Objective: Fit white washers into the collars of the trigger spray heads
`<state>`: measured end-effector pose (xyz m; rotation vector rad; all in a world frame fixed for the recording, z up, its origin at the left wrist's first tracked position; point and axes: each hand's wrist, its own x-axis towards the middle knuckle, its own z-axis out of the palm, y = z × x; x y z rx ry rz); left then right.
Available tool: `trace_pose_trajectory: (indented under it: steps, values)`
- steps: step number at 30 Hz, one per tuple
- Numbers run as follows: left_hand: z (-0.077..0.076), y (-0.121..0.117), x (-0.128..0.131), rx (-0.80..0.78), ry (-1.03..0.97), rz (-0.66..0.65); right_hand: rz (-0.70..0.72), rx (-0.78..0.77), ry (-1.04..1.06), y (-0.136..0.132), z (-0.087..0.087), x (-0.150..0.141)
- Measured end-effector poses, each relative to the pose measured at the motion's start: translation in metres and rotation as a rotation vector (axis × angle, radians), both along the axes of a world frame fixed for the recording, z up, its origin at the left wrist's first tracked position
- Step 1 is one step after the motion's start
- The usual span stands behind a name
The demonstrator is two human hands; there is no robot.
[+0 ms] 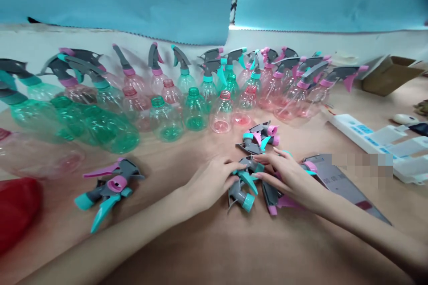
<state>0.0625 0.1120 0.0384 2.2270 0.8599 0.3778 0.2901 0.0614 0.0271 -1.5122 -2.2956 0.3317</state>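
My left hand pinches a grey-and-teal spray trigger head between thumb and fingers, low over the table. From the other side, my right hand reaches in with its fingers stretched and apart, their tips close to that same head. Whether they touch it I cannot tell. Just below lies another teal-collared trigger head. A grey-and-pink trigger head is partly hidden beneath my right hand. Behind my fingers sits a small heap of pink and teal trigger heads.
Uncapped bottles, such as a green one and a pink one, stand ahead among several bottles with sprayers. More trigger heads lie left, near a red object. At right are a phone, a white organizer and a cardboard box.
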Motion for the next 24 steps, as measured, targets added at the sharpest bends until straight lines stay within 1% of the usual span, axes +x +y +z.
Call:
trace_pose_trajectory:
  steps: [2,4,6,8,10,12,14,16,18,20,22,24]
  values:
    - [-0.004,0.005,0.005,-0.049,-0.031,0.002,-0.029,-0.045,0.079,0.001,0.001,0.001]
    - [-0.005,0.008,0.005,-0.110,-0.086,0.045,-0.050,-0.120,0.187,0.000,0.003,0.002]
    - [-0.003,0.007,0.002,-0.198,-0.154,0.103,-0.051,-0.171,0.293,-0.002,0.009,0.003]
    - [0.002,0.005,-0.005,-0.330,-0.217,0.147,-0.055,-0.160,0.373,-0.005,0.016,0.003]
    - [0.006,-0.001,-0.013,-0.486,-0.264,0.162,-0.060,-0.128,0.447,-0.008,0.023,0.001]
    - [0.008,-0.009,-0.023,-0.628,-0.299,0.160,-0.040,-0.130,0.522,-0.012,0.027,-0.005]
    - [0.007,-0.020,-0.034,-0.731,-0.329,0.164,0.004,-0.172,0.588,-0.015,0.025,-0.017]
    - [0.002,-0.031,-0.044,-0.801,-0.353,0.176,0.048,-0.231,0.657,-0.018,0.020,-0.034]
    - [-0.004,-0.039,-0.054,-0.838,-0.369,0.188,0.089,-0.289,0.721,-0.018,0.013,-0.053]
    - [-0.007,-0.044,-0.064,-0.836,-0.379,0.196,0.106,-0.321,0.756,-0.017,0.010,-0.071]
    - [-0.007,-0.044,-0.073,-0.786,-0.376,0.211,0.106,-0.332,0.783,-0.015,0.010,-0.086]
    - [-0.005,-0.042,-0.083,-0.685,-0.360,0.254,0.100,-0.324,0.793,-0.011,0.012,-0.096]
